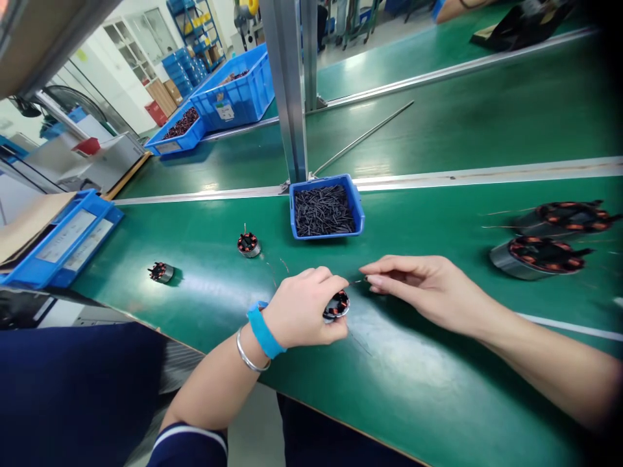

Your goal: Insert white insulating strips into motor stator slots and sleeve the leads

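My left hand [304, 308] is closed round a small motor stator [337, 306] with copper windings, holding it just above the green table [413, 376]. A blue band and a metal bangle sit on that wrist. My right hand [418, 285] pinches a thin wire lead [357, 281] that runs from the stator, fingertips close to the left thumb. A small blue bin [359, 214] full of short black sleeves stands just beyond both hands.
Two more small stators [248, 244] [161, 272] lie to the left. Two larger stators [538, 257] [567, 218] rest at the right. Blue trays [63, 240] sit at the left edge, blue crates [233, 91] and a metal post [289, 91] behind.
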`<state>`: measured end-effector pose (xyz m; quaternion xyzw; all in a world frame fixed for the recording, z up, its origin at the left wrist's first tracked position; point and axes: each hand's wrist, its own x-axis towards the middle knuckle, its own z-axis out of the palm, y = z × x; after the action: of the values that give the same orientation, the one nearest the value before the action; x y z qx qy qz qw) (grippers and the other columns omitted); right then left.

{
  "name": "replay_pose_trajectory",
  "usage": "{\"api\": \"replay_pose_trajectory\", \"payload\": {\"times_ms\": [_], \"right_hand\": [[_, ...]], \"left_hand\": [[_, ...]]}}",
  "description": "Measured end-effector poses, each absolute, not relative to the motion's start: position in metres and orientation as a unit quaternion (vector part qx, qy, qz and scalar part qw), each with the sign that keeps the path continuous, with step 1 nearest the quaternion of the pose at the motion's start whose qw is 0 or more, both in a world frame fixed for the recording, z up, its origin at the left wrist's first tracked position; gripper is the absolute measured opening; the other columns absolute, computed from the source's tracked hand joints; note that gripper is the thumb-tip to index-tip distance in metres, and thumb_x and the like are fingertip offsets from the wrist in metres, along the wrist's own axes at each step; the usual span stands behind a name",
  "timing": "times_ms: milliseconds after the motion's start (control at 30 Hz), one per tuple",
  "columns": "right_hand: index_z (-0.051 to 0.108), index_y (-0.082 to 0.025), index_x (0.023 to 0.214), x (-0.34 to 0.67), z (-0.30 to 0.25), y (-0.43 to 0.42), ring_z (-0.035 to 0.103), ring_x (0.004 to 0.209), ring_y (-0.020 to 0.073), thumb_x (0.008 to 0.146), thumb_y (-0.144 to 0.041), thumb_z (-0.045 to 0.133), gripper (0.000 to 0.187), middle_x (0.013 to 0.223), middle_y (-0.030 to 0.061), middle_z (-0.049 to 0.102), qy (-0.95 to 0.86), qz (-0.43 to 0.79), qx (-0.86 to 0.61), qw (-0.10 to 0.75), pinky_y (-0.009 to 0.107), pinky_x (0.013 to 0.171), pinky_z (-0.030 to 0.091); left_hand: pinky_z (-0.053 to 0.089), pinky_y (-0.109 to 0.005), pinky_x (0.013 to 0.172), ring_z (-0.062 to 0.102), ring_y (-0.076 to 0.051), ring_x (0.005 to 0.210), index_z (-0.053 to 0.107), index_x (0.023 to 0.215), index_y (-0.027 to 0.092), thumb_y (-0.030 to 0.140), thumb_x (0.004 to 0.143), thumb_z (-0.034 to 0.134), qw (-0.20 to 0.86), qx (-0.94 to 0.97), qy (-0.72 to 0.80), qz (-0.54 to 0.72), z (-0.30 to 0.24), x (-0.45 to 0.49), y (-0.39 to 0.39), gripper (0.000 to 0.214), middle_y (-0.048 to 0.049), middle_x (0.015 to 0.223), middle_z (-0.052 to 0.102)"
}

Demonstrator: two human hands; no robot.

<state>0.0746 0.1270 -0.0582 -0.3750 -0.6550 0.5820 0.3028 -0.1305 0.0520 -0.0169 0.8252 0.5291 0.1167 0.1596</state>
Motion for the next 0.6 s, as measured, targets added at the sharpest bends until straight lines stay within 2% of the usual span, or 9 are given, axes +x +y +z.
{"api": "replay_pose_trajectory", "payload": {"times_ms": [233,600], "right_hand": [[0.078,-0.022,0.084,0.0722,-0.0526,0.1294,0.066,0.068,0.018,0.079,-0.057,0.069,0.037,0.081,0.0073,0.072,-0.719,0.534,-0.313,0.316,0.032,0.064,0.056],[0.074,-0.021,0.086,0.0707,-0.0573,0.1255,0.067,0.072,0.018,0.08,-0.053,0.069,0.033,0.079,0.006,0.072,-0.712,0.535,-0.325,0.319,0.03,0.067,0.058]], "left_hand": [[0.056,-0.039,0.087,0.063,-0.024,0.097,0.06,0.121,0.017,0.03,0.077,0.057,0.163,0.828,0.524,0.112,-0.0181,-0.1307,0.0524,0.047,-0.0086,0.108,0.067],[0.056,-0.038,0.088,0.063,-0.024,0.097,0.06,0.122,0.016,0.03,0.077,0.057,0.169,0.826,0.525,0.115,-0.0201,-0.1306,0.0529,0.048,-0.0086,0.108,0.067]]}}
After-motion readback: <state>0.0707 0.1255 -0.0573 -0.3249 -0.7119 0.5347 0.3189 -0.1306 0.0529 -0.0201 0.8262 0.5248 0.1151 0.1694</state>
